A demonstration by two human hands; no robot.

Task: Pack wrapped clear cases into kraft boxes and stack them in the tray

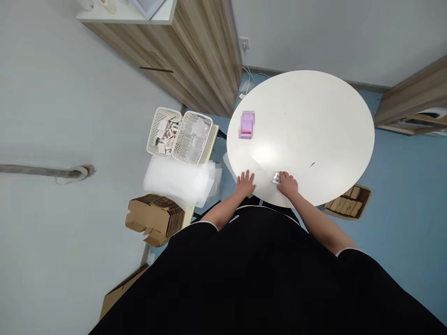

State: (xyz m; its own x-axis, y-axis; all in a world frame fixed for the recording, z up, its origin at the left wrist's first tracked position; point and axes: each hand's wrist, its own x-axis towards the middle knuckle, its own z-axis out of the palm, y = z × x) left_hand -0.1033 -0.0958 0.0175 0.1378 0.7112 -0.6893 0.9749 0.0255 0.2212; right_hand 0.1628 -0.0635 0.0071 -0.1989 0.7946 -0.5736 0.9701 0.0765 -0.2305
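My left hand (246, 184) lies flat with its fingers spread near the front edge of the round white table (314, 116). Under it is a thin translucent white sheet (233, 167), partly hanging over the table's left edge. To the right, my right hand (288, 184) has its fingers closed on a small clear plastic case (276, 177) at the tabletop. What the case contains is too small to make out. Farther back on the table is a blurred purple item (247, 124).
Left of the table, a side stand holds two white baskets (150, 135), one with printed cards, one with clear plastic pieces. Beside them are a stack of white sheets (171, 179) and folded cardboard boxes (153, 218). A bin of small boxes (345, 204) sits on the floor.
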